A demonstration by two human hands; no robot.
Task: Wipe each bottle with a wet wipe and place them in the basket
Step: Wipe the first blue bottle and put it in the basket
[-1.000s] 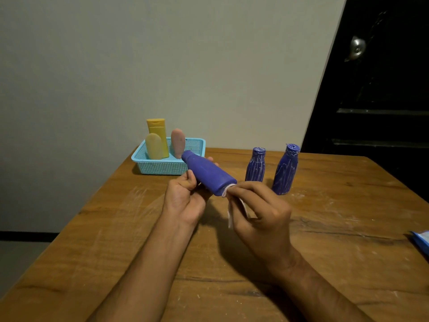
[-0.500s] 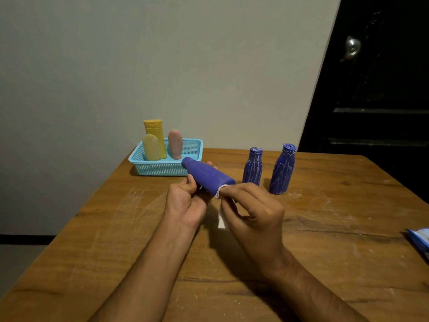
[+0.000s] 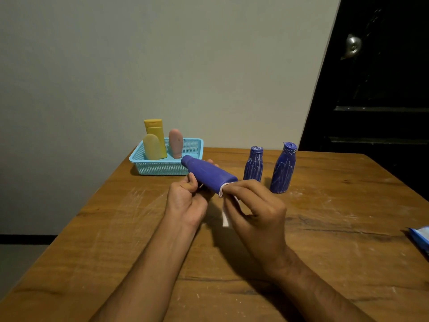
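My left hand (image 3: 186, 201) grips a blue bottle (image 3: 207, 174) held tilted above the table, its cap pointing toward the basket. My right hand (image 3: 257, 210) pinches a white wet wipe (image 3: 226, 216) against the bottle's base end. Two more blue bottles, streaked with white marks, stand upright behind my right hand: a shorter streaked bottle (image 3: 253, 163) and a taller streaked bottle (image 3: 283, 168). The light blue basket (image 3: 162, 169) sits at the table's far left and holds a yellow bottle (image 3: 155, 133), a pale yellow bottle (image 3: 151, 147) and a pink bottle (image 3: 175, 142).
The wooden table (image 3: 325, 228) bears white scuff marks. A blue wipes packet (image 3: 421, 238) lies at the right edge. A grey wall runs behind the table, and a dark door with a round knob (image 3: 352, 46) stands at the right.
The view has shifted slightly. My right hand has kept rubbing the wipe at the bottle's base, and the bottle stays in my left hand's grip.
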